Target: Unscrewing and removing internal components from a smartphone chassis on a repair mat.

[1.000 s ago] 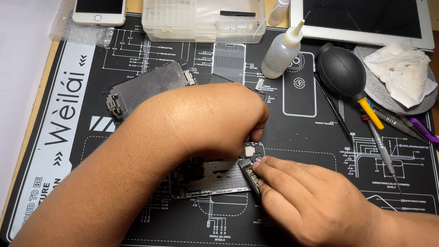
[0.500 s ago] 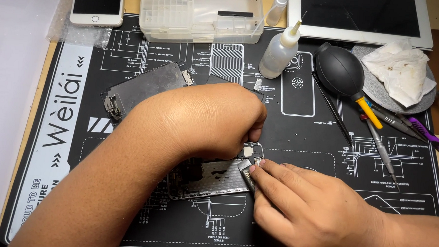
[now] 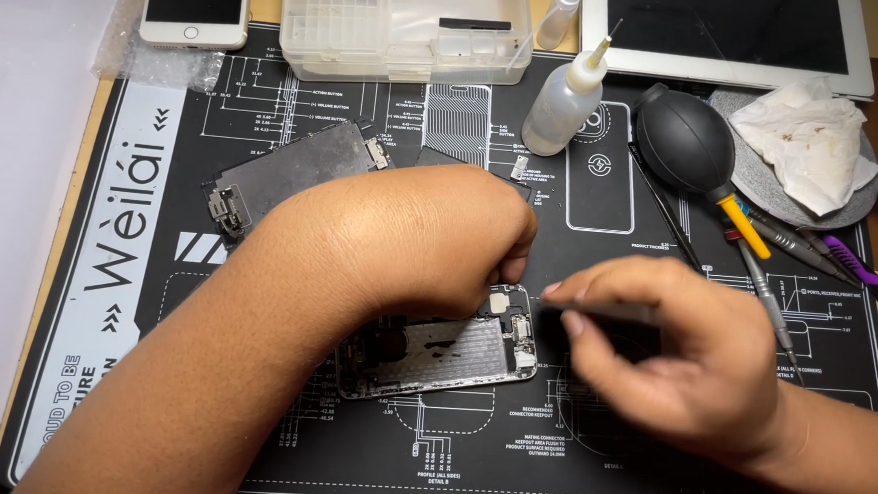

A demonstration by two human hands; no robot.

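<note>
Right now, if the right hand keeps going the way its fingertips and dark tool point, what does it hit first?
The right hand points left, toward the opened phone. It would likely meet the phone's right end first, just below the left hand; height above it is unclear.

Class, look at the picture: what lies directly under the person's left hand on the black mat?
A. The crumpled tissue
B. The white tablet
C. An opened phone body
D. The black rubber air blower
C. The left hand rests over the opened phone body, whose inner plate shows below it; the tablet, blower and tissue lie farther off toward the mat's far edge.
</note>
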